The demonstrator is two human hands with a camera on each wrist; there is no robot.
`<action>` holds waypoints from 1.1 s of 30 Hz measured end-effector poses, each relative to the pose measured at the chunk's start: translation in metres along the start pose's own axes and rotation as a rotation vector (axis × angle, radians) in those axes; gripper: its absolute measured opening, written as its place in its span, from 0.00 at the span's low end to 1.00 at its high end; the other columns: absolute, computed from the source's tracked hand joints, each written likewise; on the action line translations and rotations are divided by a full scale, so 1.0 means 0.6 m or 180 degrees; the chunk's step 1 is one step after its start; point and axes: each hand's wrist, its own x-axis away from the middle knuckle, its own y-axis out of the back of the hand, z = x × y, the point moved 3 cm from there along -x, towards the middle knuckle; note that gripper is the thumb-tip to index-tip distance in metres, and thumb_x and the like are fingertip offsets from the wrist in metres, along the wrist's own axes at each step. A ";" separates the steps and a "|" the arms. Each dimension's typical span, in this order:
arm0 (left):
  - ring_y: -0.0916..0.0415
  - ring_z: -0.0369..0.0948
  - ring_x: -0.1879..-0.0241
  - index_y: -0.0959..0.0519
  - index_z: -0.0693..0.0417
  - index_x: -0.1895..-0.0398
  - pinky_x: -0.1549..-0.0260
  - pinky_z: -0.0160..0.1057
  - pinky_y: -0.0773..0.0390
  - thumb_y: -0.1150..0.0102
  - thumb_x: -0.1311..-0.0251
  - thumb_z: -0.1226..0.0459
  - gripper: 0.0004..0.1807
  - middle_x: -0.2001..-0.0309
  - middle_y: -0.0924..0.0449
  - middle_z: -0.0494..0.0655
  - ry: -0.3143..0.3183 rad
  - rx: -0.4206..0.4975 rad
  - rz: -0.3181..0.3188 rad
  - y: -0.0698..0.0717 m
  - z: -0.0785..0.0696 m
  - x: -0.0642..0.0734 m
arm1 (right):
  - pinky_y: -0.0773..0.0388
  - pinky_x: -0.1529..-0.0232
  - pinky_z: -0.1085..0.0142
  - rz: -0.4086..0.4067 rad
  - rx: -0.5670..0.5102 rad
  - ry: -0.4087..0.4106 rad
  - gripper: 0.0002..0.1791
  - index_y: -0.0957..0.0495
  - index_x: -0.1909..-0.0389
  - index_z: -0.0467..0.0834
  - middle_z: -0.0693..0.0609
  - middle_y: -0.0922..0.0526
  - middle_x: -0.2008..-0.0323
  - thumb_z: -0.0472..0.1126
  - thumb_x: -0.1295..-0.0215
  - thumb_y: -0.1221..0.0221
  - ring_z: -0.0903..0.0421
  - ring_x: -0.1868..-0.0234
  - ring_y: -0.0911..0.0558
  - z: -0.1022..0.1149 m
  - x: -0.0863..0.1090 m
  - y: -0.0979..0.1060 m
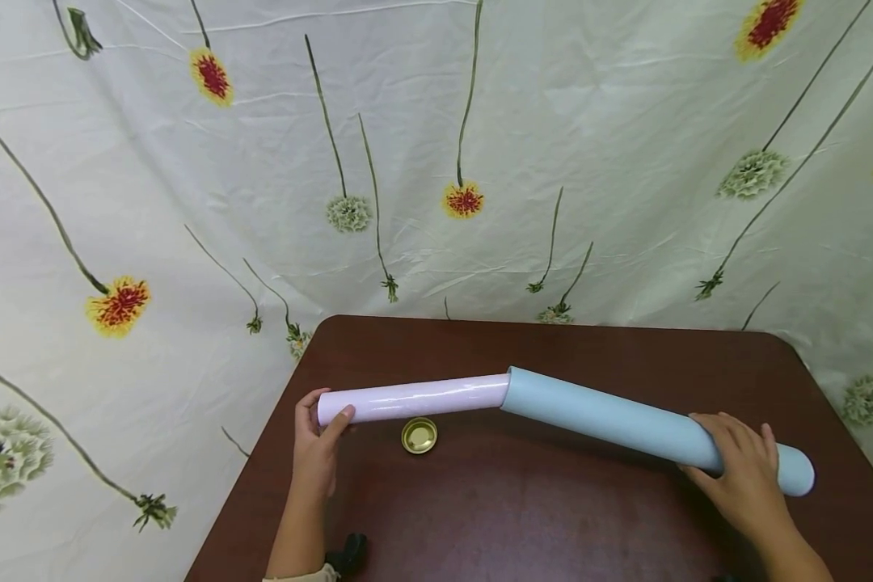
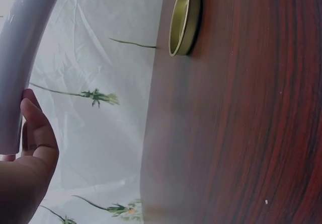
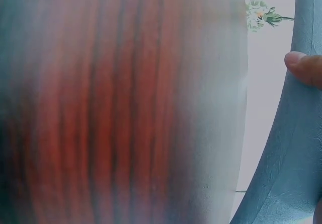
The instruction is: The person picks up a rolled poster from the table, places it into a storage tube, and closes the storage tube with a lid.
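Observation:
In the head view a glossy pale lilac roll (image 1: 415, 399) runs into the mouth of a light blue tube (image 1: 596, 412), and the two meet at a slight angle. My left hand (image 1: 318, 444) grips the lilac roll near its left end, thumb in front and fingers behind. Toward the right end of the blue tube, my right hand (image 1: 742, 473) grips it from above. The left wrist view shows the lilac roll (image 2: 22, 58) between thumb and fingers. In the right wrist view my thumb (image 3: 304, 69) lies on the tube's textured blue surface (image 3: 287, 148).
A small round gold lid (image 1: 419, 436) lies on the dark brown wooden table (image 1: 524, 509), below the lilac roll. Behind the table hangs a pale cloth (image 1: 422, 162) printed with flowers. A black object (image 1: 347, 554) sits by my left wrist.

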 end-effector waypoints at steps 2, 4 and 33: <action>0.25 0.35 0.56 0.41 0.50 0.34 0.59 0.33 0.18 0.39 0.34 0.72 0.30 0.49 0.30 0.41 -0.0033 0.0028 -0.0032 -0.001 -0.002 0.000 | 0.58 0.29 0.30 0.0016 0.0012 0.0006 0.51 0.25 0.38 0.44 0.34 0.23 0.45 0.27 0.75 0.21 0.31 0.42 0.31 0.000 0.000 0.000; 0.24 0.35 0.55 0.41 0.52 0.33 0.59 0.32 0.18 0.39 0.35 0.74 0.32 0.48 0.31 0.42 -0.0079 0.0064 -0.0046 -0.003 -0.003 -0.001 | 0.57 0.29 0.30 0.0026 0.0021 0.0015 0.51 0.25 0.39 0.44 0.34 0.23 0.45 0.28 0.75 0.21 0.31 0.43 0.30 0.000 0.000 -0.001; 0.20 0.31 0.52 0.33 0.53 0.28 0.54 0.29 0.18 0.36 0.35 0.70 0.32 0.42 0.30 0.42 -0.0061 -0.0183 0.0097 -0.001 0.002 -0.002 | 0.44 0.46 0.36 0.0234 0.0077 -0.0078 0.49 0.25 0.38 0.46 0.38 0.23 0.46 0.34 0.70 0.18 0.37 0.48 0.28 0.012 0.005 -0.015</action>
